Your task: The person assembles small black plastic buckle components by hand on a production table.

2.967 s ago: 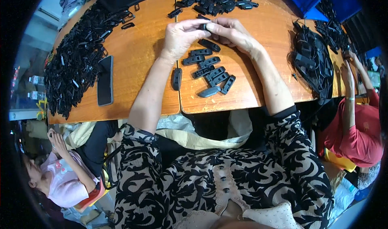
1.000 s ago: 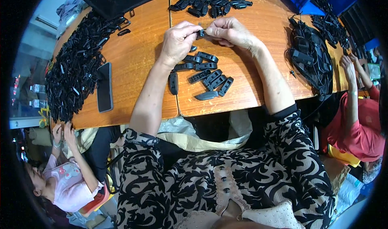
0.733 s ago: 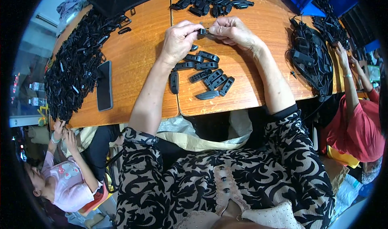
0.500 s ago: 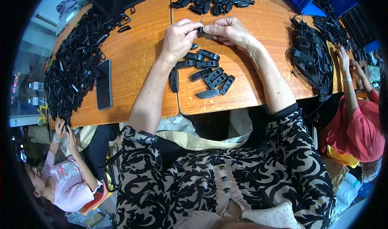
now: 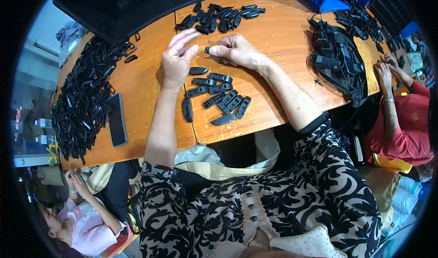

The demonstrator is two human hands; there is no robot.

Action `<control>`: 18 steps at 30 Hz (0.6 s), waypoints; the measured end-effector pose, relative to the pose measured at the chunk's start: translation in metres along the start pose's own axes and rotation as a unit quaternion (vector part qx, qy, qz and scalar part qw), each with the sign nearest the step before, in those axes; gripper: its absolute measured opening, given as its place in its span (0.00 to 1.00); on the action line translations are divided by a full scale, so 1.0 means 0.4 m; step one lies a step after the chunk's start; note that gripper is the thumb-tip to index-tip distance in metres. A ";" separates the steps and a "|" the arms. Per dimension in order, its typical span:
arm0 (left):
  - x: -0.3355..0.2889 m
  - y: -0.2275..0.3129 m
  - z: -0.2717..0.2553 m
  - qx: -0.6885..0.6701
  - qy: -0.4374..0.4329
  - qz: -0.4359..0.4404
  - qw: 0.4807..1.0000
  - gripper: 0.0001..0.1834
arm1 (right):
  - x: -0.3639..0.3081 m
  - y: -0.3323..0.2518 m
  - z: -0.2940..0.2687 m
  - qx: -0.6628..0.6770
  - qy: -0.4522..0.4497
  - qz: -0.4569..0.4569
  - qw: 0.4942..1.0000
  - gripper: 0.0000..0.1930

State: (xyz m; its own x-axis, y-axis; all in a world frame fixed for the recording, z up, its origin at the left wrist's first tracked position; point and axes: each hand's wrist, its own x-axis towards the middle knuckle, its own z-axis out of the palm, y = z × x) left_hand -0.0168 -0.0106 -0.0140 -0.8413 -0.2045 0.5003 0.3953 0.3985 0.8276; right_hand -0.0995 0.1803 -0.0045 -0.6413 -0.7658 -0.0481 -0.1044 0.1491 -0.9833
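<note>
My right hand (image 5: 238, 53) is closed, thumb pressed over bent fingers, on a small black plastic part (image 5: 207, 50) whose end sticks out past the thumb. To its left, my left hand (image 5: 179, 63) is raised with fingers apart and slightly blurred, holding nothing. Just below the left hand lies a smooth, dark elongated piece (image 5: 198, 71). Nearer to me, several black slotted plastic pieces (image 5: 221, 88) lie in loose rows on the wooden table (image 5: 155, 82). Beyond both hands is a pile of similar black pieces (image 5: 210, 21).
A big heap of black parts (image 5: 84, 98) covers the left side, beside a phone (image 5: 117, 120). A black tray-like holder with cables (image 5: 337, 62) lies right, near a blue bin (image 5: 333, 3). Co-workers sit at left (image 5: 91, 221) and right (image 5: 401, 121). A dark bin (image 5: 137, 7) stands at the back.
My left hand has let go of the small part, opened and drawn away from my right hand, which keeps hold. The whole view has shifted, so table things appear lower and further left.
</note>
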 end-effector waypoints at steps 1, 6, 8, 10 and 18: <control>0.001 -0.009 -0.010 0.030 0.039 -0.010 0.999 0.20 | 0.007 -0.004 0.006 -0.055 0.039 -0.017 0.998 0.24; 0.064 -0.094 -0.081 0.195 0.066 -0.062 0.977 0.27 | 0.009 -0.022 0.006 -0.183 -0.002 -0.113 0.977 0.28; 0.110 -0.103 -0.067 0.324 0.044 -0.032 0.945 0.27 | 0.040 -0.015 -0.069 -0.324 0.203 -0.194 0.903 0.20; 0.155 -0.126 -0.056 0.303 0.052 -0.045 0.951 0.26 | 0.078 0.041 -0.195 -0.510 0.342 -0.122 0.779 0.23; 0.059 -0.091 -0.051 0.395 0.020 0.021 0.918 0.16 | 0.090 0.090 -0.206 -0.569 0.312 -0.110 0.753 0.10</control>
State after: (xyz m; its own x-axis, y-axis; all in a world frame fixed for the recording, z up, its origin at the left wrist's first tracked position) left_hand -0.0437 -0.0484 -0.0271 -0.8113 -0.1999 0.5494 0.0238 0.9277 0.3726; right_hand -0.1890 0.2099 -0.0270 -0.7086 -0.4605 0.5346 -0.6167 0.7723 -0.1521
